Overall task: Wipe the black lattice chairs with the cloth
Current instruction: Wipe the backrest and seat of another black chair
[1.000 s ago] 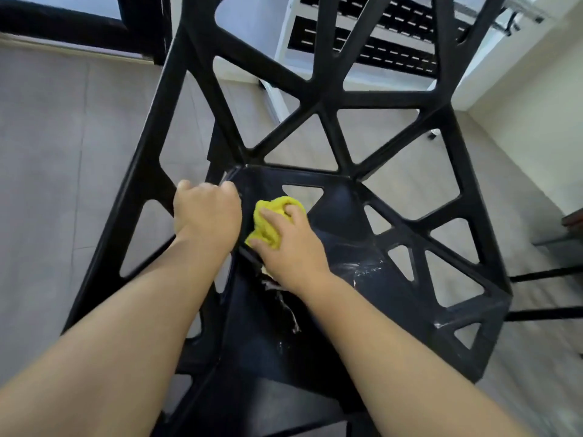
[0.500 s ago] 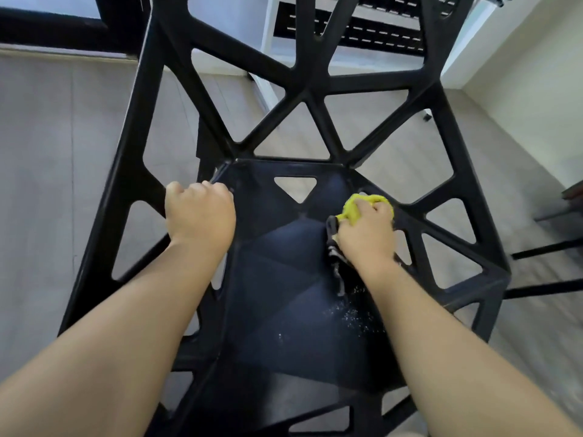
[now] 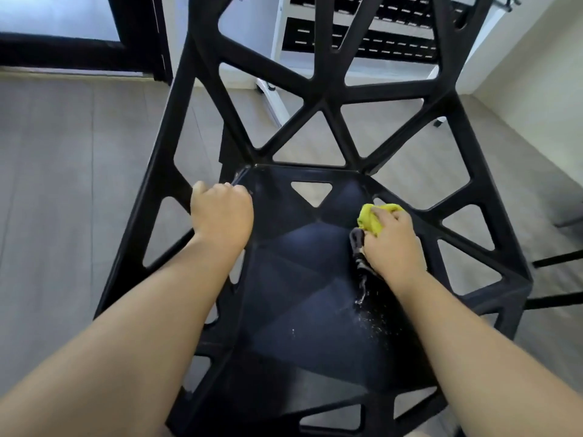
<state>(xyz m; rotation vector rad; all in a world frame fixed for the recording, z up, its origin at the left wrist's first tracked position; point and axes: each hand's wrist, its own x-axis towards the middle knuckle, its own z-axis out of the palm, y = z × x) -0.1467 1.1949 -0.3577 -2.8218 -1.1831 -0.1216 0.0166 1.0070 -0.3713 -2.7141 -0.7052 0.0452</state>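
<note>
A black lattice chair (image 3: 303,310) with triangular cut-outs fills the view, its seat below me and its back rising ahead. My right hand (image 3: 391,244) presses a bunched yellow cloth (image 3: 370,220) onto the right side of the seat, near the right armrest. A wet streak with white specks (image 3: 362,291) trails down the seat just left of that wrist. My left hand (image 3: 222,212) is closed over the left rim of the seat where it meets the side lattice.
Grey tiled floor (image 3: 63,184) lies around the chair. A white rack with dark slatted shelves (image 3: 362,42) stands behind the chair back. A dark door frame (image 3: 135,36) is at upper left, a pale wall (image 3: 536,74) at right, with thin black legs (image 3: 558,260) at the right edge.
My right hand swept the cloth from the seat's left side, beside my left hand, across to the right side. It stayed there over the last half second. The left hand kept its grip.
</note>
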